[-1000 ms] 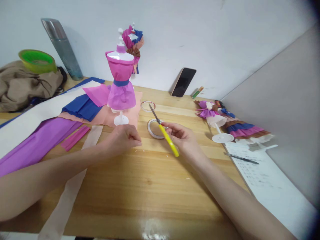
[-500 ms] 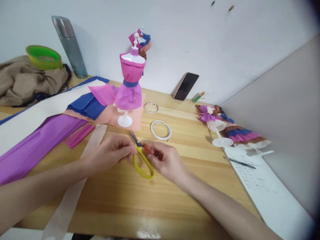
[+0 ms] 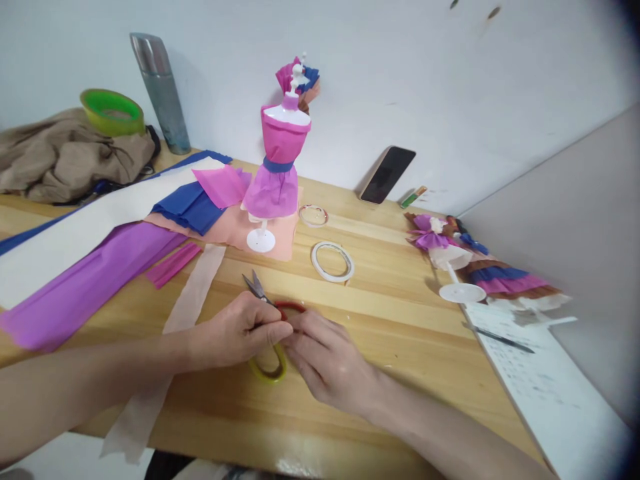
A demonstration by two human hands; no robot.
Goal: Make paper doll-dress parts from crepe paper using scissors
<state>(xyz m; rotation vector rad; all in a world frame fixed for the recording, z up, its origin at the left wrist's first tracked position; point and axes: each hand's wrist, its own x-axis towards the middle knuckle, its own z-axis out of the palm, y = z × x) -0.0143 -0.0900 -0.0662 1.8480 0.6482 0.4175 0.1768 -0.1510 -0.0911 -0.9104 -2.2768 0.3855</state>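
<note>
In the head view, a pair of scissors (image 3: 258,288) with one red and one yellow handle is near the table's front, beneath my hands. Its blades point away from me, slightly apart. My left hand (image 3: 253,328) is closed over the scissors' middle, thumb and forefinger pinched together. My right hand (image 3: 333,357) meets those fingertips, its own fingers bent and pressed together. Whatever lies between the fingertips is hidden. Beyond them stands a small white dress form (image 3: 261,240) wearing a pink top, blue belt and purple skirt (image 3: 273,193). A pale paper strip (image 3: 197,287) runs under my left forearm.
Two tape rolls, a white one (image 3: 333,261) and a clear one (image 3: 314,215), lie past my hands. Crepe paper (image 3: 95,280) covers the left side. A phone (image 3: 387,175) leans on the wall. Dressed forms (image 3: 463,292), paper and a pen (image 3: 504,339) are at right.
My right hand has let go of the red scissor handle and come fingertip to fingertip with my left. The scissors are now lower, under both hands. The view has shifted slightly.
</note>
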